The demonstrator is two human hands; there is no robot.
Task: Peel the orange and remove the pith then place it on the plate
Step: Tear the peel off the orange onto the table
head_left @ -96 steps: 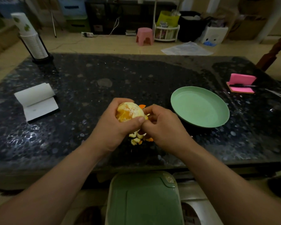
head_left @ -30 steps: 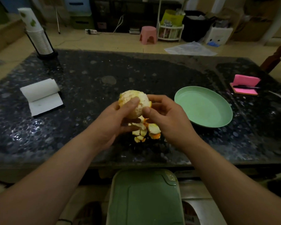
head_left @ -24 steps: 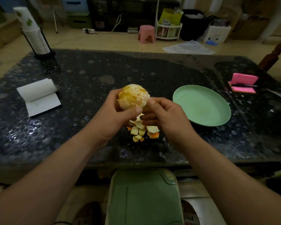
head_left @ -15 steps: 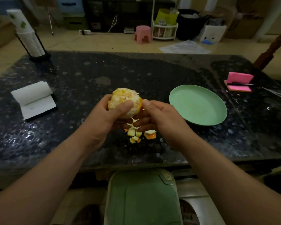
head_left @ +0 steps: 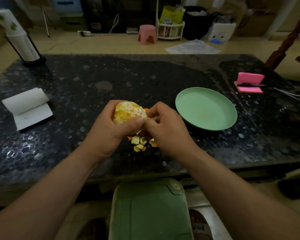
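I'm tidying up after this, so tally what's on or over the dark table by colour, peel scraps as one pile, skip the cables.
Green: 1, round green plastic plate.
Pink: 1, folded pink pad.
Dark: 1, thin pen on that pad.
White: 2, open white notepad, stacked white paper cups.
Orange: 2, peeled orange in the left hand, pile of peel scraps.
Total: 7.
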